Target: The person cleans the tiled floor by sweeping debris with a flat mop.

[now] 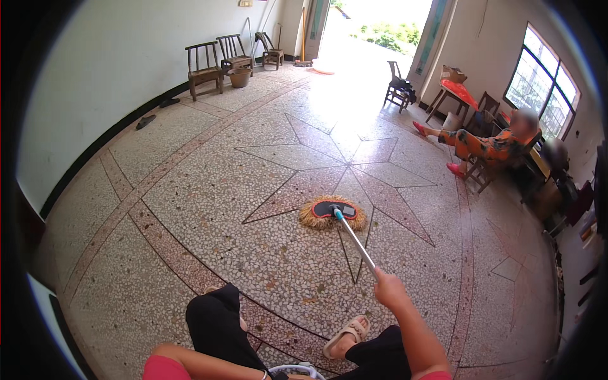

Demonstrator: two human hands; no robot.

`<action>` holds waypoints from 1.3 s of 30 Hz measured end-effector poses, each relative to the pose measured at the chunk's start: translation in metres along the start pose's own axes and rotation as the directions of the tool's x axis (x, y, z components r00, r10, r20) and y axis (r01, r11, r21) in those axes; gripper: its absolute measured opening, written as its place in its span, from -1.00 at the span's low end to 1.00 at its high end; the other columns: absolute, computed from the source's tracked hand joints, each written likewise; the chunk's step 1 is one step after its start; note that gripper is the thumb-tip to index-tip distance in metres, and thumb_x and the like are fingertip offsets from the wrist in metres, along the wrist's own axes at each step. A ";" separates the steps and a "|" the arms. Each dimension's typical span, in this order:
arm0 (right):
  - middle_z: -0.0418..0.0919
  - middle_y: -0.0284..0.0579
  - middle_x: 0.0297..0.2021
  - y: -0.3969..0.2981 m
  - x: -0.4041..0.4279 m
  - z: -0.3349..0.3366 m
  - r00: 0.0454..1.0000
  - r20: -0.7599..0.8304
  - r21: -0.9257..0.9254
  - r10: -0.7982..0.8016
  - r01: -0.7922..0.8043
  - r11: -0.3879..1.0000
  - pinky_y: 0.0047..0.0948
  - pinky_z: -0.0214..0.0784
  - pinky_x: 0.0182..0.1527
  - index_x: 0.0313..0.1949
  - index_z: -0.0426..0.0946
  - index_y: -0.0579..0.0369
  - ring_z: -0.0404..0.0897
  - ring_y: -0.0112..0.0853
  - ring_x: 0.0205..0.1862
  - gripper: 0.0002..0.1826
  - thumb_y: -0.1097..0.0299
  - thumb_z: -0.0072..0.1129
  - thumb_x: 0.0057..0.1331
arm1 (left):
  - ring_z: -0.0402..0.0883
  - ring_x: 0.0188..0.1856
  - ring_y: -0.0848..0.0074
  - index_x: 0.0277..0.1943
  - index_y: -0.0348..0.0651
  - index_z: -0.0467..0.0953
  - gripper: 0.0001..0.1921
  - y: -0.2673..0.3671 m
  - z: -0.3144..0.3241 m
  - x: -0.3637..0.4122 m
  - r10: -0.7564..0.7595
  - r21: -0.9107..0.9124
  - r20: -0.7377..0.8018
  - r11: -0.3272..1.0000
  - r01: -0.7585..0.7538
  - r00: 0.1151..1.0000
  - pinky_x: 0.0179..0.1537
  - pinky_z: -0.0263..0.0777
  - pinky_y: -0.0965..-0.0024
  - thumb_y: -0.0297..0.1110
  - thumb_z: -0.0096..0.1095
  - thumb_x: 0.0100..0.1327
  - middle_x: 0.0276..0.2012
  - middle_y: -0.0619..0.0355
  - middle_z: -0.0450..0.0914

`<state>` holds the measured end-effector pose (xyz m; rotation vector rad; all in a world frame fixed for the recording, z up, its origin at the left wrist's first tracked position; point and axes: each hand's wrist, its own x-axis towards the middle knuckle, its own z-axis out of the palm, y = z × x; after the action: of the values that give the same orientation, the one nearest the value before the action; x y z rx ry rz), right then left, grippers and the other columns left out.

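Note:
My right hand point(390, 288) is closed around the metal handle of a flat mop point(355, 237). The mop's fringed head point(332, 213), yellowish-brown with a dark, red-edged centre, lies flat on the terrazzo floor point(266, 256) over part of an inlaid star pattern. My left forearm, with a bracelet at the wrist, crosses low in front of me. The left hand is mostly cut off at the bottom edge, beside a white curved object point(297, 368), so its grip is hidden.
Wooden chairs point(204, 71) and a brown bucket point(240, 77) stand along the left wall. A person point(496, 145) sits at the right with legs stretched out. A chair point(398, 90) stands near the bright doorway. Dark slippers point(146, 122) lie by the wall.

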<state>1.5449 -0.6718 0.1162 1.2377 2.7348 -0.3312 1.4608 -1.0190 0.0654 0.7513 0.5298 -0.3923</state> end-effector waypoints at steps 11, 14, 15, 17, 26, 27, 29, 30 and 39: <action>0.54 0.14 -0.40 -0.004 -0.072 0.009 0.985 0.106 0.022 -0.137 0.135 0.991 -0.08 0.41 -0.27 0.16 0.28 0.03 0.57 0.01 -0.29 -0.48 0.44 0.00 0.14 | 0.58 -0.29 0.24 -0.16 -0.12 0.46 -0.77 0.002 0.002 -0.002 -0.096 -0.054 -0.018 0.994 0.095 0.995 -0.30 0.46 0.29 -0.23 0.00 0.21 -0.32 -0.01 0.56; 0.52 0.09 -0.44 0.009 -0.149 -0.046 0.961 0.201 0.065 -0.187 0.178 0.982 -0.08 0.41 -0.32 0.17 0.30 -0.10 0.55 -0.01 -0.37 -0.45 0.36 0.06 0.13 | 0.58 -0.28 0.24 -0.14 -0.12 0.45 -0.77 -0.007 0.002 -0.001 -0.068 -0.060 -0.028 0.996 0.066 0.997 -0.29 0.46 0.29 -0.23 -0.01 0.21 -0.31 -0.01 0.55; 0.51 0.08 -0.46 0.012 -0.173 -0.070 0.954 0.224 0.054 -0.198 0.190 0.980 -0.09 0.40 -0.33 0.17 0.31 -0.15 0.55 -0.01 -0.40 -0.46 0.33 0.07 0.14 | 0.58 -0.27 0.24 -0.14 -0.12 0.45 -0.77 -0.007 0.002 0.001 -0.050 -0.044 -0.023 0.998 0.049 0.998 -0.29 0.46 0.29 -0.23 -0.01 0.22 -0.30 -0.01 0.55; 0.52 0.08 -0.44 0.026 -0.209 -0.097 0.950 0.252 0.066 -0.186 0.175 0.982 -0.08 0.38 -0.29 0.14 0.36 -0.17 0.54 0.01 -0.37 -0.46 0.31 0.15 0.11 | 0.57 -0.27 0.24 -0.13 -0.12 0.44 -0.77 -0.002 -0.004 0.002 -0.022 0.007 -0.007 1.000 0.022 1.000 -0.28 0.46 0.29 -0.23 -0.01 0.22 -0.29 -0.01 0.55; 0.52 0.15 -0.43 -0.049 -0.142 -0.069 0.967 0.214 0.006 -0.136 0.138 0.990 -0.04 0.38 -0.30 0.13 0.37 -0.18 0.54 0.04 -0.36 -0.49 0.35 0.11 0.13 | 0.57 -0.24 0.24 -0.08 -0.11 0.43 -0.75 -0.007 -0.005 0.010 0.084 0.013 -0.016 0.996 -0.084 0.996 -0.26 0.45 0.29 -0.25 -0.03 0.23 -0.26 -0.01 0.55; 0.52 0.09 -0.45 -0.055 -0.125 -0.053 0.967 0.204 -0.011 -0.151 0.157 0.988 -0.08 0.39 -0.29 0.15 0.35 -0.18 0.54 0.01 -0.37 -0.47 0.31 0.12 0.13 | 0.57 -0.23 0.24 -0.08 -0.11 0.42 -0.75 -0.008 -0.005 0.011 0.090 0.017 -0.015 0.996 -0.090 0.996 -0.25 0.45 0.29 -0.25 -0.03 0.24 -0.25 -0.01 0.55; 0.52 0.09 -0.46 -0.080 -0.085 -0.035 0.964 0.170 -0.025 -0.206 0.213 0.977 -0.08 0.39 -0.30 0.15 0.33 -0.17 0.55 0.01 -0.36 -0.49 0.32 0.09 0.16 | 0.57 -0.22 0.24 -0.07 -0.11 0.42 -0.75 -0.012 -0.001 0.012 0.101 -0.004 -0.018 0.995 -0.101 0.995 -0.25 0.45 0.29 -0.25 -0.04 0.24 -0.24 -0.01 0.55; 0.52 0.11 -0.45 -0.090 -0.061 -0.021 0.960 0.151 -0.033 -0.234 0.242 0.970 -0.06 0.40 -0.31 0.14 0.32 -0.12 0.56 0.02 -0.37 -0.51 0.34 0.05 0.17 | 0.57 -0.22 0.24 -0.06 -0.11 0.42 -0.75 -0.014 0.000 0.012 0.102 -0.006 -0.019 0.995 -0.102 0.995 -0.25 0.45 0.29 -0.25 -0.04 0.24 -0.24 -0.01 0.55; 0.55 0.16 -0.32 -0.194 0.060 0.043 0.965 0.112 -0.040 -0.238 0.244 0.969 -0.12 0.45 -0.18 0.24 0.18 0.11 0.59 -0.03 -0.22 -0.44 0.47 -0.05 0.21 | 0.56 -0.19 0.25 -0.02 -0.10 0.40 -0.73 -0.027 0.012 0.013 0.116 -0.038 -0.008 0.992 -0.116 0.993 -0.22 0.45 0.29 -0.26 -0.05 0.25 -0.20 -0.01 0.55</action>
<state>1.3601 -0.7634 0.0915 0.8484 2.7834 -0.3348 1.4611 -1.0478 0.0511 0.7428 0.4956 -0.2710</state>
